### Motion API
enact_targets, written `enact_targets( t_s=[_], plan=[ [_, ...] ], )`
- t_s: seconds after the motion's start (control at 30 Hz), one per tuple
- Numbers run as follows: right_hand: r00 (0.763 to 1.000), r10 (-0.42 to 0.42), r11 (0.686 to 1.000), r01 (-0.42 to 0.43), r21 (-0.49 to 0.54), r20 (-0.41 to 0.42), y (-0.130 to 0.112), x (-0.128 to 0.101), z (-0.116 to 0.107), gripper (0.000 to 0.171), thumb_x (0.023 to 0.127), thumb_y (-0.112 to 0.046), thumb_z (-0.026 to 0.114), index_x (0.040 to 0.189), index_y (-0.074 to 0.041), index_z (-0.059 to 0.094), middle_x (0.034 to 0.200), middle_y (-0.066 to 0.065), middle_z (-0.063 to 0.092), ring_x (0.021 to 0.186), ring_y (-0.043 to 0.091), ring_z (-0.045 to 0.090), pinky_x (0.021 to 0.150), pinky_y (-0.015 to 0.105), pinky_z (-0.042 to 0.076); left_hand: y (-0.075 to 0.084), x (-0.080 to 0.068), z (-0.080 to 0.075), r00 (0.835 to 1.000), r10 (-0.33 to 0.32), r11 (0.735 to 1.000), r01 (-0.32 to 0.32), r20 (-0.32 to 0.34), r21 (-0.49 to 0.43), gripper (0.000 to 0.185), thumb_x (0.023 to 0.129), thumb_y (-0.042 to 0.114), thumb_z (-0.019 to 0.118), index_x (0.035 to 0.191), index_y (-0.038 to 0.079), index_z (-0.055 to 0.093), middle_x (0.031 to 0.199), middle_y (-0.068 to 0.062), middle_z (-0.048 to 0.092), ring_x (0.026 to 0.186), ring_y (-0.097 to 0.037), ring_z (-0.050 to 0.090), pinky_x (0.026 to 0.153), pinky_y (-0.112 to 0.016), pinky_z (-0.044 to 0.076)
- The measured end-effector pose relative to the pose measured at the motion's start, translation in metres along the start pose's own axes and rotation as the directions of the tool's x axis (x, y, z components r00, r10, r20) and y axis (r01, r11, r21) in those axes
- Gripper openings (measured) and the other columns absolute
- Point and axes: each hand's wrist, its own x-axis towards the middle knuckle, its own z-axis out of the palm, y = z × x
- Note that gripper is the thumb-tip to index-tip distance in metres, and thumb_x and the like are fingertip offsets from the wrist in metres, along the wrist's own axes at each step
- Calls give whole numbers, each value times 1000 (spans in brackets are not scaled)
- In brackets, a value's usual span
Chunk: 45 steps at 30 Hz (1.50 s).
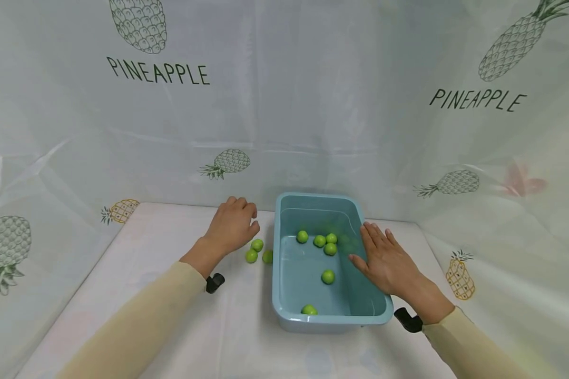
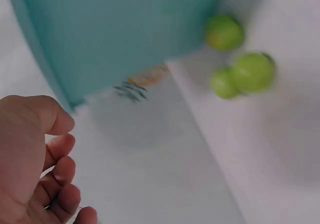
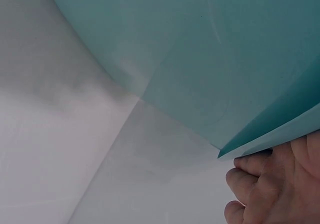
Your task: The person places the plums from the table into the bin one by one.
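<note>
Left hand is held loosely curled, grasping nothing, just above 3 green balls on the table left of the teal tub. Right hand is laid flat, fingers straight, on the tub's right rim; 6 balls are seen inside.

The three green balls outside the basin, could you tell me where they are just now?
In the head view, the three green balls lie on the table just left of the blue basin, close below the left hand.
</note>
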Motion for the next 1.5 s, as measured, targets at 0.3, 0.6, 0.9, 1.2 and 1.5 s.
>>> enact_targets(
  t_s=[0.3, 0.6, 0.9, 1.2, 1.5],
  plan=[
    [1000, 0, 1000, 0, 6, 0, 2, 1, 1, 81, 109, -46, 51, 159, 13, 28, 167, 32, 29, 156, 50, 27, 124, 67, 22, -28, -20, 41, 978, 157, 964, -182, 137, 195, 26, 95, 25, 74, 112, 7, 68, 103, -7, 61, 95, -27, 51, 85, -44, 49],
    [1000, 13, 1000, -13, 20, 2, 1, 0, 3, 81, 108, -46, 52, 160, 12, 28, 168, 31, 28, 157, 50, 25, 125, 67, 21, -21, -26, 68, 963, 125, 965, -175, 240, 198, 40, 92, 33, 76, 120, 5, 65, 104, -7, 59, 96, -25, 46, 85, -41, 44],
    [1000, 7, 1000, -7, 18, -21, 1, 0, 2, 80, 108, -46, 52, 159, 12, 29, 167, 31, 31, 156, 49, 28, 125, 66, 23, -14, -25, 78, 950, 172, 937, -239, 259, 256, 39, 93, 35, 75, 118, 7, 65, 106, -8, 59, 100, -28, 47, 88, -44, 43],
    [1000, 15, 999, -14, 42, -11, 2, 1, 4, 82, 108, -46, 53, 160, 12, 27, 168, 31, 28, 157, 50, 26, 125, 67, 21, -14, -27, 87, 931, 240, 883, -326, 274, 337, 18, 96, 20, 67, 111, 10, 63, 105, -7, 58, 101, -28, 49, 90, -43, 44],
    [1000, 25, 998, -24, 54, -12, 1, 0, 3, 81, 108, -46, 52, 160, 12, 27, 168, 31, 29, 157, 50, 26, 125, 67, 21, -24, -29, 90, 934, 224, 851, -327, 279, 411, 19, 98, 20, 64, 111, 7, 63, 102, -6, 57, 97, -26, 47, 90, -42, 43]
  ],
)
